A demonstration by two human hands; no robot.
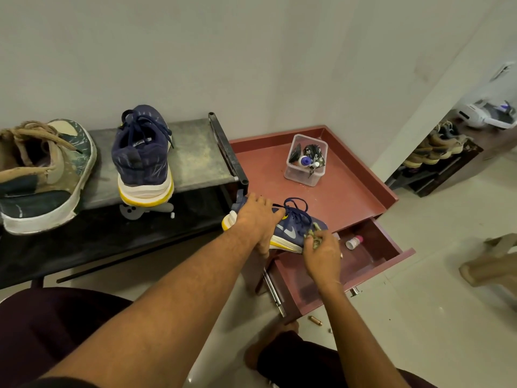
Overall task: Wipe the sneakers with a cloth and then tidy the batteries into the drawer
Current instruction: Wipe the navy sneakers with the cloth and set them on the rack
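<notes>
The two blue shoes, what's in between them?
Between the blue shoe on the rack and the blue shoe being held, the head view shows the rack's black end bar and the left hand.

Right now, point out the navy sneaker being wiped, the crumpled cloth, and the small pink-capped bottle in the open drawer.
navy sneaker with yellow-white sole [291,233]: head view, on its side panel.
crumpled greenish cloth [316,240]: head view, on the bunched fabric.
small pink-capped bottle [353,242]: head view, on its body.

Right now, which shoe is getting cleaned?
The blue sneaker on the red cabinet, held by the left hand while the right hand rubs its toe. The other blue sneaker and the tan shoe sit untouched.
</notes>
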